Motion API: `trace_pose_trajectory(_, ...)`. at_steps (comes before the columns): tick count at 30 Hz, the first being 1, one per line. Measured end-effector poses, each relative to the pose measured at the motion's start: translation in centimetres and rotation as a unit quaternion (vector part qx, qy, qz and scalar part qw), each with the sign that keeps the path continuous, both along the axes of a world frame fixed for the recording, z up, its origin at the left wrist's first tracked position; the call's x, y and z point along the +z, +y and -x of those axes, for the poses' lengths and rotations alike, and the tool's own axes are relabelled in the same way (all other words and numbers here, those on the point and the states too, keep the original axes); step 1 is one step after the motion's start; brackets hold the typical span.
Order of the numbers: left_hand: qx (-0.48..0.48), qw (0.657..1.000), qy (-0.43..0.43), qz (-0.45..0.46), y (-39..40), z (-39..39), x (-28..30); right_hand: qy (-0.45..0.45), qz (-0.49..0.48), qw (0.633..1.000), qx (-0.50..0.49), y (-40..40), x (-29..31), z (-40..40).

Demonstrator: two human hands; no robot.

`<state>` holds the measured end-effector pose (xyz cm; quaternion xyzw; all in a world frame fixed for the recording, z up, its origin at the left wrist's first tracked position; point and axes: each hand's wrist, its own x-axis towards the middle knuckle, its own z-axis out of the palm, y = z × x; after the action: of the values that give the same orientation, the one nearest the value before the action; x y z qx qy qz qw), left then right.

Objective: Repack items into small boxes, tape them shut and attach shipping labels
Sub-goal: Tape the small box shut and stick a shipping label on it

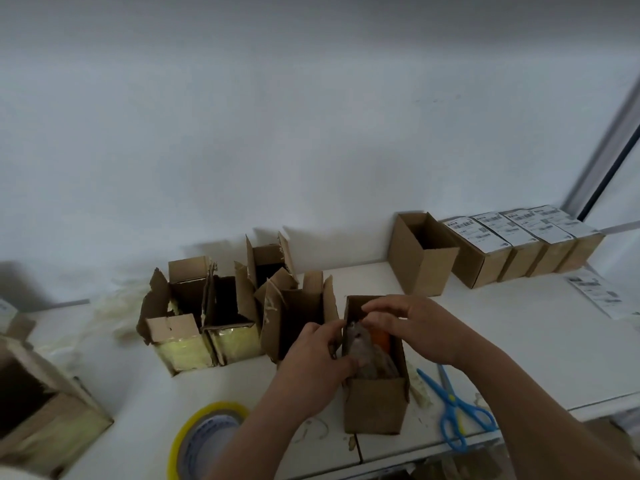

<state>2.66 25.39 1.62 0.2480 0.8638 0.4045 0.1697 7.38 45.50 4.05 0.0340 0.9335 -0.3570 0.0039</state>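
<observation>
On the desk (pixel 519 341), the torn-open old boxes (pixel 207 317) stand grouped at left, likely emptied and set aside, with the tape roll (pixel 207 434) kept near for sealing. The left hand (pixel 318 355) grips the small box (pixel 375 400) at its left wall, steadying it, while the right hand (pixel 408 323), fingers curled in a closed grip, pinches the wrapped item (pixel 367 348) inside, directly beneath. Scissors (pixel 453 407) lie just beside; labelled boxes (pixel 519 247) wait far right, seemingly finished.
</observation>
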Motion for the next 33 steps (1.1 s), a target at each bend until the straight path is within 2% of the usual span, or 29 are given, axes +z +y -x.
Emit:
trace_pose_trajectory(4,0.042,0.997,0.062,-0.016,-1.9,0.5,1.5,0.032,-0.007,0.999,-0.008,-2.1,2.2,1.7)
trace_pose_trajectory(6,0.079,0.988,0.135,0.013,-4.0,1.2,2.5,0.05,-0.013,0.999,0.008,-4.1,3.6,3.0)
trace_pose_trajectory(9,0.126,0.951,0.269,0.091,-8.0,3.0,3.5,0.062,-0.015,0.997,0.044,-8.1,5.2,5.4)
trace_pose_trajectory(13,0.199,0.914,0.319,0.151,-13.5,5.8,3.5,0.064,-0.048,0.992,0.097,-14.5,5.9,9.4)
trace_pose_trajectory(16,0.266,0.901,0.303,0.16,-17.4,7.2,3.8,0.071,-0.078,0.985,0.136,-19.4,5.9,12.6)
trace_pose_trajectory(20,0.333,0.898,0.257,0.125,-22.1,9.3,3.8,0.059,-0.078,0.983,0.157,-25.1,5.7,16.6)
trace_pose_trajectory(27,0.394,0.897,0.183,0.083,-29.5,11.8,3.2,0.017,-0.107,0.977,0.185,-32.8,3.3,23.2)
trace_pose_trajectory(33,0.414,0.898,0.144,0.04,-32.9,13.1,2.3,-0.073,-0.12,0.97,0.197,-39.5,-0.8,27.4)
